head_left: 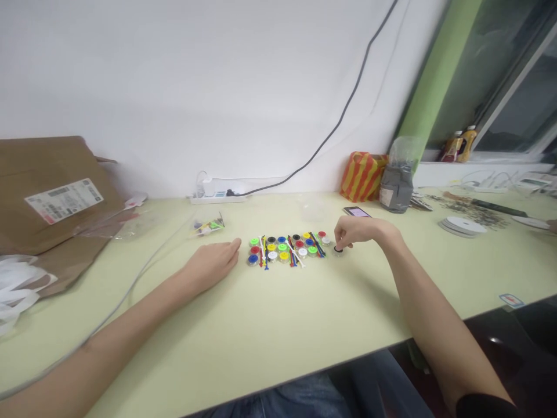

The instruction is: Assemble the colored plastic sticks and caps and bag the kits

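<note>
Small clear round pots with coloured lids stand in rows on the table, among them one with a blue lid (pixel 253 259) and one with a green lid (pixel 312 251). Bundles of thin coloured plastic sticks (pixel 263 252) lie between the rows. At the right end, my right hand (pixel 354 231) pinches a black-lidded pot (pixel 338 252) with its fingertips, the pot resting on the table. To the left of the rows, my left hand (pixel 214 260) lies on the table with its fingers stretched towards the pots, holding nothing and touching none of them.
A clear bag of coloured pieces (pixel 209 225) lies behind my left hand. A brown paper package (pixel 52 191) and a cable are at the left. Further back stand a power strip (pixel 217 198), a phone (pixel 357 212), a striped bag (pixel 362 177) and white discs (pixel 463 226).
</note>
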`<state>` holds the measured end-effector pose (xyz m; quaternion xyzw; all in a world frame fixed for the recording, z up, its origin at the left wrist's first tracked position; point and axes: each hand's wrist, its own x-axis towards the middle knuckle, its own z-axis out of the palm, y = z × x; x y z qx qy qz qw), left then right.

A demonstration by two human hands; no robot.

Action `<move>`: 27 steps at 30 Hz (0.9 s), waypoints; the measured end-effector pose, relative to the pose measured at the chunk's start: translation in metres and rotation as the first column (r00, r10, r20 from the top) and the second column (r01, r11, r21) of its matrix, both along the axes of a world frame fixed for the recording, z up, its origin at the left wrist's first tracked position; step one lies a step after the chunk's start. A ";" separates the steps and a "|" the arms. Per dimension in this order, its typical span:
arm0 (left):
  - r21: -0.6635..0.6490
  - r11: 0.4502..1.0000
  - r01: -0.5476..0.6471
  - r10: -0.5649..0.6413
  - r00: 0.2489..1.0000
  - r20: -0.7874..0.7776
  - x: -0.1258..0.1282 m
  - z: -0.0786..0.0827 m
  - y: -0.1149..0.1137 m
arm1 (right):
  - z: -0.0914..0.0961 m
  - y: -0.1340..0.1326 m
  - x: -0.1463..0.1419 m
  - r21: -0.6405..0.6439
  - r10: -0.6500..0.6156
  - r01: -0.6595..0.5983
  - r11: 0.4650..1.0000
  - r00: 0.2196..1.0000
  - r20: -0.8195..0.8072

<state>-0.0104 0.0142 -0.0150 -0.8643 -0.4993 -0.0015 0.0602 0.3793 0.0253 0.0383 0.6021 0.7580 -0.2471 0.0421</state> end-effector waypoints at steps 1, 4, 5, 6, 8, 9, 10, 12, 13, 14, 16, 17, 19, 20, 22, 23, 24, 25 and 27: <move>-0.002 1.000 0.006 -0.006 1.000 -0.003 0.000 0.000 0.000 | -0.001 0.002 -0.001 0.006 0.004 -0.004 1.000 1.000 0.002; -0.003 1.000 0.022 -0.022 1.000 -0.007 -0.002 0.000 0.001 | -0.002 0.003 -0.004 0.023 0.008 -0.008 1.000 1.000 -0.003; -0.001 1.000 0.022 -0.022 1.000 -0.008 -0.002 0.000 0.002 | -0.003 0.003 -0.005 0.022 0.010 -0.009 1.000 1.000 -0.012; 0.001 1.000 0.023 -0.023 1.000 -0.010 -0.002 0.000 0.002 | -0.003 0.003 -0.006 0.019 0.009 -0.009 1.000 1.000 -0.025; 0.003 1.000 0.020 -0.020 1.000 -0.017 -0.001 0.001 0.001 | -0.004 0.002 -0.008 0.017 0.009 -0.008 1.000 0.999 -0.048; 0.004 1.000 0.016 -0.016 1.000 -0.023 0.000 0.002 0.000 | -0.005 0.002 -0.009 0.022 0.011 -0.010 1.000 0.998 -0.055; 0.004 1.000 0.016 -0.016 0.999 -0.028 0.000 0.002 0.000 | -0.006 0.003 -0.010 0.031 0.014 -0.012 0.999 0.998 -0.054; 0.000 1.000 0.018 -0.018 1.000 -0.026 0.001 0.003 -0.001 | -0.007 0.005 -0.011 0.038 0.020 -0.019 0.999 0.999 -0.035; -0.003 1.000 0.019 -0.019 1.000 -0.021 0.001 0.003 -0.001 | -0.008 0.006 -0.012 0.034 0.023 -0.022 0.999 0.999 -0.023; -0.006 1.000 0.021 -0.021 1.000 -0.018 0.001 0.003 -0.001 | -0.007 0.006 -0.012 0.028 0.025 -0.025 0.999 1.000 -0.013; -0.010 1.000 0.020 -0.020 1.000 -0.011 0.001 0.003 -0.002 | -0.006 0.007 -0.013 0.017 0.031 -0.031 0.999 1.000 -0.001; -0.012 1.000 0.018 -0.018 1.000 -0.010 0.001 0.003 -0.002 | -0.006 0.007 -0.013 0.015 0.034 -0.034 0.999 0.999 0.002; -0.013 1.000 0.014 -0.014 1.000 -0.008 0.001 0.004 -0.002 | -0.005 0.007 -0.014 0.017 0.040 -0.040 0.999 0.999 0.003; -0.015 1.000 0.011 -0.011 1.000 -0.008 0.001 0.004 -0.002 | -0.005 0.007 -0.014 0.018 0.043 -0.043 0.999 0.999 0.003; -0.015 1.000 0.011 -0.011 1.000 -0.013 0.001 0.004 -0.002 | -0.006 0.008 -0.013 0.027 0.051 -0.051 0.998 0.999 -0.001; -0.013 1.000 0.012 -0.012 1.000 -0.019 0.000 0.003 -0.001 | -0.008 0.009 -0.012 0.035 0.055 -0.055 0.998 0.998 -0.004; -0.010 1.000 0.014 -0.014 1.000 -0.025 0.000 0.003 -0.001 | -0.009 0.010 -0.012 0.043 0.058 -0.058 0.997 0.998 -0.008; -0.007 1.000 0.015 -0.015 0.999 -0.031 -0.001 0.002 0.000 | -0.011 0.011 -0.011 0.049 0.061 -0.061 0.997 0.998 -0.012; 0.000 1.000 0.020 -0.020 0.999 -0.036 -0.002 0.000 0.001 | -0.014 0.013 -0.010 0.058 0.063 -0.062 0.996 0.998 -0.021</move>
